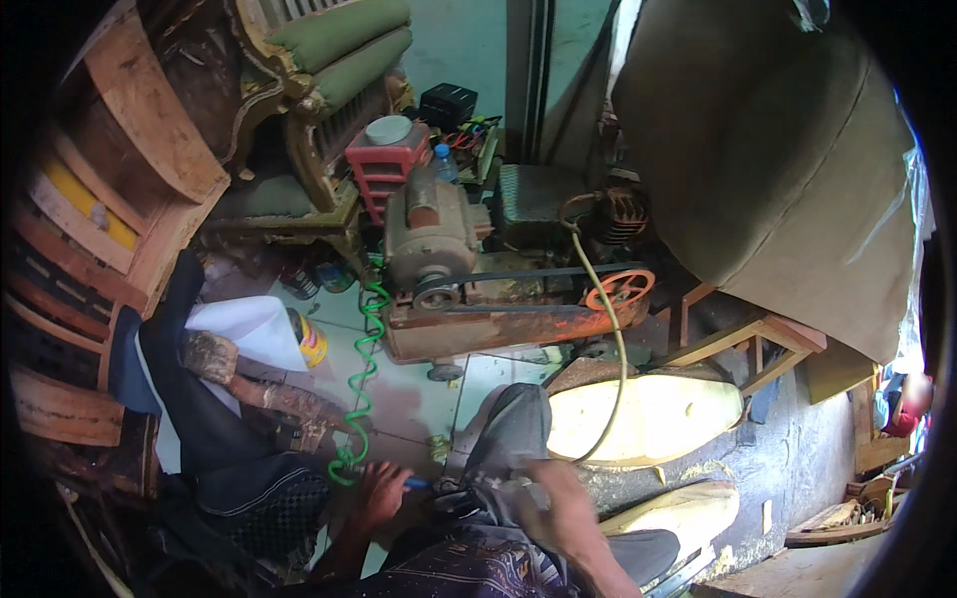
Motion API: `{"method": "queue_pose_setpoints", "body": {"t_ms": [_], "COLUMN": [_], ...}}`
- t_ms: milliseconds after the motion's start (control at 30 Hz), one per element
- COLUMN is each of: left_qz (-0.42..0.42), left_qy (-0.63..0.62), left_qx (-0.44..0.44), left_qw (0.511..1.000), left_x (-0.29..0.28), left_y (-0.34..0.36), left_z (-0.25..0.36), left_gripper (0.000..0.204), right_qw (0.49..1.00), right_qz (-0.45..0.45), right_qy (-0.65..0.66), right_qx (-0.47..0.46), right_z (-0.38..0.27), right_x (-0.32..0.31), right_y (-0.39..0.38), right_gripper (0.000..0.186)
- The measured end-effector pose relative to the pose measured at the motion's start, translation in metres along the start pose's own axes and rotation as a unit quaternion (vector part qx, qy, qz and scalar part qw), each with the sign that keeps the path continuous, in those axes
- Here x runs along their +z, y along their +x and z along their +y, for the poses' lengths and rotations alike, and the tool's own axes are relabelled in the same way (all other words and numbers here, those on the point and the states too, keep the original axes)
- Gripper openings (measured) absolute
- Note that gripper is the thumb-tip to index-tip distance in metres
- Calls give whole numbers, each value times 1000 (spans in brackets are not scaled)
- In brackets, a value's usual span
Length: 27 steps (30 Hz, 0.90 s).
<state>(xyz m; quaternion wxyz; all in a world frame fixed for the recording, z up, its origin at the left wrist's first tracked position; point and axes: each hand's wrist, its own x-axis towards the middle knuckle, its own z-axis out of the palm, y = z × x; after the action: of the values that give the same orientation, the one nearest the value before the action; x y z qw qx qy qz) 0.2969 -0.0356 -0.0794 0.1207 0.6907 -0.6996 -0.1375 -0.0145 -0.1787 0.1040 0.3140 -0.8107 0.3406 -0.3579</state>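
Note:
My left hand is closed, and a short blue piece, perhaps a handle, sticks out from its fingers. A green coiled hose hangs down right beside that hand. My right hand is smeared by motion over dark cloth and a greyish object in my lap, so its fingers and anything in them do not show clearly. Close above it rises a dark grey cover. Beyond lies a long cream foam pad, with a pale hose curving down across it. A second cream pad lies nearer me.
An air compressor with a motor, belt and orange wheel stands ahead. Behind it is a red drawer unit. Wooden chair frames crowd the left, beside a wooden mallet. A large brown upholstered piece fills the right.

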Motion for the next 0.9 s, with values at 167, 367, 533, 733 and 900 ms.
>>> {"method": "queue_pose_setpoints", "body": {"t_ms": [167, 367, 533, 733, 900], "left_qz": [-61, -51, 452, 107, -51], "left_qy": [94, -301, -583, -350, -292], "left_qx": [182, 129, 3, -199, -214], "left_qw": [977, 943, 675, 909, 931], "left_x": [-106, -193, -230, -182, -154], "left_y": [65, 107, 256, 454, 524], "left_z": [37, 58, -62, -219, -253], "left_gripper": [32, 34, 30, 51, 50], "right_qw": [953, 902, 919, 929, 955], "right_qz": [-280, -389, -385, -325, -297], "right_qy": [-82, -51, -15, -96, 3], "right_qx": [-82, 181, 80, -151, 19], "right_z": [-8, 9, 32, 59, 77], "right_x": [58, 81, 76, 82, 93], "right_y": [28, 42, 27, 11, 15], "right_gripper": [87, 78, 70, 63, 55]}}
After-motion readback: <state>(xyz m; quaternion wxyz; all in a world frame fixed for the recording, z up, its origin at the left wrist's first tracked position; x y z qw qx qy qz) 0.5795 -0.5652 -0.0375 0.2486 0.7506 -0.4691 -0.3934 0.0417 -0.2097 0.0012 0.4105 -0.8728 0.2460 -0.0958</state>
